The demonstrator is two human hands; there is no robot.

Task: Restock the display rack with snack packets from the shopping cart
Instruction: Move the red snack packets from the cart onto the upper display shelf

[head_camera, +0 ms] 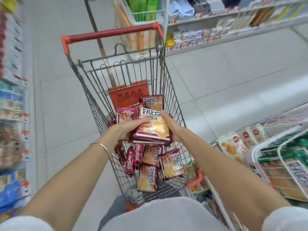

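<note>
A wire shopping cart [93, 80] with a red handle stands in the aisle in front of me. Several dark red and yellow snack packets [148, 177] lie loose in its basket. Above them I hold a stack of the same snack packets [153, 129] between both hands. My left hand [128, 127] grips the stack's left side with the thumb on top. My right hand [171, 125] clasps the right side, fingers along the edge. A white wire display rack [266, 145] with green packs stands at the lower right.
Shelves of goods line the left edge [13, 114] and the far right [216, 35]. Pale snack bags [233, 147] lie on a low shelf right of the cart. A wire basket with green boxes [143, 12] stands beyond the cart. Grey floor tiles [225, 77] lie between.
</note>
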